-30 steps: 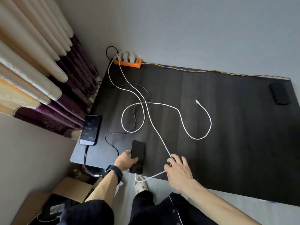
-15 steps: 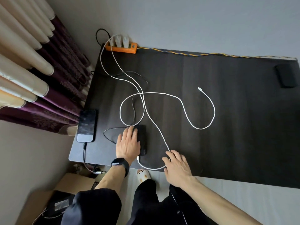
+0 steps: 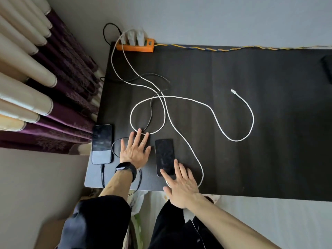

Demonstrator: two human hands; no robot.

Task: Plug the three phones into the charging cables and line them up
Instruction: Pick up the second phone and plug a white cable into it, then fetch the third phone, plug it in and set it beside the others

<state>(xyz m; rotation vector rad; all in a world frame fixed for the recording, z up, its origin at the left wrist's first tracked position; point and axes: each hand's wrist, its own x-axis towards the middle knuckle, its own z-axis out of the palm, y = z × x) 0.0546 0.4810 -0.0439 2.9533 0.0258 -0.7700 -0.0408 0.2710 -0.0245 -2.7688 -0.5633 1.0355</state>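
Observation:
Two phones lie side by side near the front left of the dark table [image 3: 233, 159]. The left phone [image 3: 102, 143] has a black cable [image 3: 102, 174] in its bottom end. The second phone [image 3: 165, 156] lies to its right, with a white cable [image 3: 197, 159] curving back to its lower end under my right hand. My left hand [image 3: 135, 151] rests flat and open on the table between the two phones. My right hand [image 3: 180, 184] is open, its fingertips on the second phone's lower end. Another white cable [image 3: 249, 112] ends in a free plug [image 3: 233, 90]. A dark third phone [image 3: 327, 68] shows at the right edge.
An orange power strip [image 3: 136, 47] with white chargers sits at the table's back left corner, against the wall. A braided yellow-blue cord [image 3: 233, 48] runs along the back edge. Curtains [image 3: 45, 90] hang to the left. My legs are below the front edge.
My left hand slid off the second phone to the left and now lies flat beside it. My right hand moved up from the table edge onto the phone's lower end.

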